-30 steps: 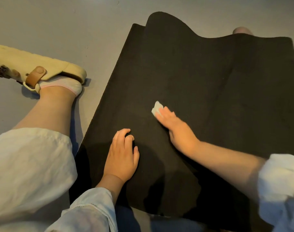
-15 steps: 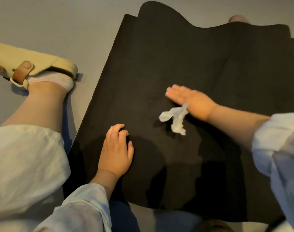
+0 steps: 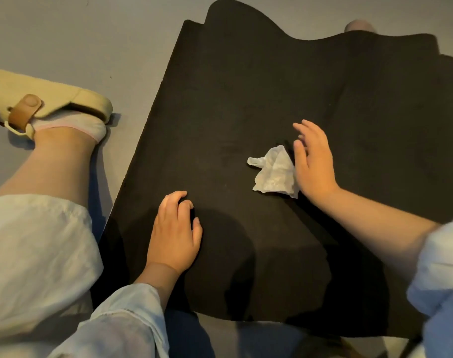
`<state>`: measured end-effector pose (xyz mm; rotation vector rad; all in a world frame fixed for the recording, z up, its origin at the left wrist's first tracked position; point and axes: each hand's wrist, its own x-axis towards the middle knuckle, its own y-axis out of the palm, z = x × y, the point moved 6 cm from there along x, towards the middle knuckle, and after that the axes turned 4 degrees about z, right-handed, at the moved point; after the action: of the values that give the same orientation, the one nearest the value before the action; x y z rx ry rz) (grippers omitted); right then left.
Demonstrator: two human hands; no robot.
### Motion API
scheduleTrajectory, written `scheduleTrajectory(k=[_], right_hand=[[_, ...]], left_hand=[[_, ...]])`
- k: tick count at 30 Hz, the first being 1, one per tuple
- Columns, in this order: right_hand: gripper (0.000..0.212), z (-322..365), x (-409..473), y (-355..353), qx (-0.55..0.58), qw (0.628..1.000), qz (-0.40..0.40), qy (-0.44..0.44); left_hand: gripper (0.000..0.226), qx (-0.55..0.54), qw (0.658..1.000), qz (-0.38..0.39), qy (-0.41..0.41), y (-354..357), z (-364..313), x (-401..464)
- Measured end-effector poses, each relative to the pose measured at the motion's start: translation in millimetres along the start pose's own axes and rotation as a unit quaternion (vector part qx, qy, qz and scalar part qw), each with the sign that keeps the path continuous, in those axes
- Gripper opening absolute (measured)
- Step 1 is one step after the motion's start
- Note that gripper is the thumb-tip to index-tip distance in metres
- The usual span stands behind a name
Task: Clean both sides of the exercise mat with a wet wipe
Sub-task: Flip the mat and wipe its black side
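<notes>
The black exercise mat lies spread on the grey floor, its far edge wavy. A crumpled white wet wipe lies loose on the middle of the mat. My right hand hovers just right of the wipe with fingers spread, its thumb side at the wipe's edge, gripping nothing. My left hand rests palm down on the near left part of the mat, fingertips slightly bent against the surface.
My left leg in light trousers and a beige sandal lies on the floor left of the mat. A foot peeks out beyond the mat's far edge. Bare grey floor surrounds the mat.
My right hand, which pressed the wipe under its fingers a second ago, has let it go and shifted right. The wipe now lies partly unfolded on the mat. My left hand stays put.
</notes>
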<state>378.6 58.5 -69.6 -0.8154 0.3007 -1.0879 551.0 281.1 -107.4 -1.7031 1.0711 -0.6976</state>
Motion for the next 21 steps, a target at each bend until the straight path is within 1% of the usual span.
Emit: scheduleTrajectory(k=[1, 2, 3, 5, 6, 7, 8, 11, 13, 15, 17, 19, 21], right_hand=[[0.039, 6, -10, 0, 0.005, 1.0, -0.001, -0.027], [0.043, 12, -21, 3, -0.003, 0.998, 0.015, -0.059], [0.048, 16, -33, 11, -0.024, 0.994, 0.046, -0.095], [0.059, 16, -54, 34, -0.108, 0.972, 0.15, -0.143], [0.065, 12, -62, 45, -0.153, 0.956, 0.202, -0.149], [0.067, 6, -66, 53, -0.188, 0.942, 0.237, -0.147], [0.065, 3, -66, 57, -0.211, 0.933, 0.255, -0.144], [0.057, 1, -55, 57, -0.234, 0.928, 0.255, -0.141], [0.058, 0, -50, 56, -0.227, 0.929, 0.268, -0.116], [0.071, 1, -45, 54, -0.213, 0.931, 0.282, -0.089], [0.083, 3, -40, 51, -0.216, 0.925, 0.3, -0.085], [0.092, 3, -41, 50, -0.216, 0.912, 0.334, -0.097], [0.094, 1, -42, 51, -0.224, 0.902, 0.35, -0.117]], left_hand=[[0.023, 0.0, 1.0, 0.001, 0.0, 0, 0, 0], [0.023, 0.0, 1.0, 0.001, 0.0, 0, 0, 0], [0.023, -0.001, 1.0, 0.002, -0.001, 0, 0, 0], [0.023, 0.001, 1.0, 0.004, -0.003, 1, 0, 0], [0.024, 0.002, 1.0, 0.005, -0.003, 1, 0, 0], [0.024, 0.003, 1.0, 0.004, -0.002, 1, 1, -1], [0.024, 0.002, 1.0, 0.005, -0.003, 1, 1, 0], [0.025, 0.003, 1.0, 0.004, -0.001, 1, 1, 0], [0.025, 0.003, 1.0, 0.004, 0.002, 1, 1, 0], [0.026, 0.003, 1.0, 0.005, 0.004, 1, 2, 0], [0.026, 0.008, 1.0, 0.007, 0.003, 1, 1, 1], [0.027, 0.009, 1.0, 0.007, 0.002, 1, 1, 1], [0.026, 0.008, 1.0, 0.006, 0.003, 1, 1, 1]])
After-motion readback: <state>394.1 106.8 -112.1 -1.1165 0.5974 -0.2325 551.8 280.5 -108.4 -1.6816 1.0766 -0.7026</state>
